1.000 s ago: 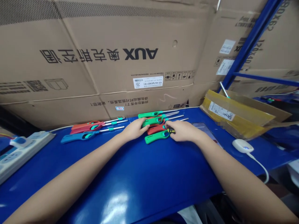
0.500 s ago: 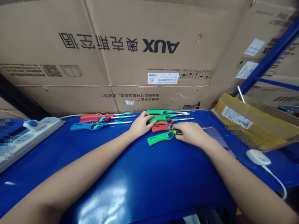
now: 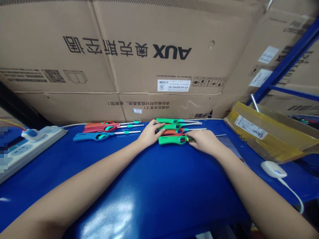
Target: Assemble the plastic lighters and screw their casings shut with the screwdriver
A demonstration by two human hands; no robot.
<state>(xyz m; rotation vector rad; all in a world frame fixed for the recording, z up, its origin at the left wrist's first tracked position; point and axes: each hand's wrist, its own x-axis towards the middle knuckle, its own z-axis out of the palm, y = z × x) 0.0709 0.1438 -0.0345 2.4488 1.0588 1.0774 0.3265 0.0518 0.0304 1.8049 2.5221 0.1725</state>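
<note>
Lighters point(image 3: 91, 136), smooth and bent with thin shiny tubes point(image 3: 135, 132), lie on the glossy blue counter point(image 3: 147, 186). The right hand point(image 3: 203, 141) grips the front green lighter point(image 3: 168, 140); the left hand point(image 3: 149, 134) pinches another green lighter point(image 3: 172, 126).

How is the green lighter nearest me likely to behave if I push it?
The green lighter is probably stiff and fairly light, as its molded body looks like plastic. Its long shape suggests sliding rather than rolling on the glossy blue tabletop. Pushed away, it may nudge the orange-red lighter just behind it.
</note>
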